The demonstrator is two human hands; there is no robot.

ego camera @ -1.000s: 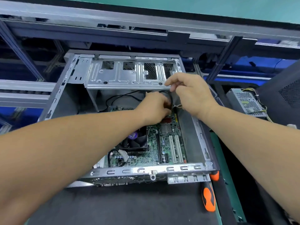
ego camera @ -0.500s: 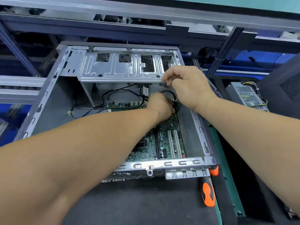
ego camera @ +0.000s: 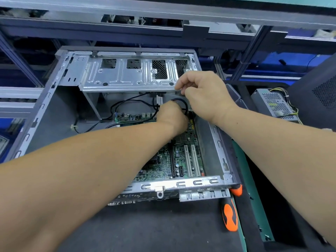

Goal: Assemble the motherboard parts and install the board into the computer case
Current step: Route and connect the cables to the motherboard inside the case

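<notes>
The open metal computer case (ego camera: 181, 184) lies on the bench with the green motherboard (ego camera: 163, 166) seated inside it. My left hand (ego camera: 171, 115) reaches down to the board's far right corner, fingers curled round a looped black cable (ego camera: 183, 104); its fingertips are hidden. Just above it, my right hand (ego camera: 203, 91) hovers with curled fingers pinching the same cable bundle under the silver drive cage (ego camera: 127, 75). More black cable (ego camera: 127, 100) runs along the case floor behind the board. My left forearm covers the board's left half.
An orange-handled screwdriver (ego camera: 230, 217) lies on the black mat by the case's near right corner. A grey power supply (ego camera: 274, 104) with coloured wires sits to the right, next to a black side panel (ego camera: 320, 91). Metal racking runs along the back.
Both hands stay at the board's far right corner, the left pushed slightly deeper. My left forearm now hides the cooler fan that showed a second ago.
</notes>
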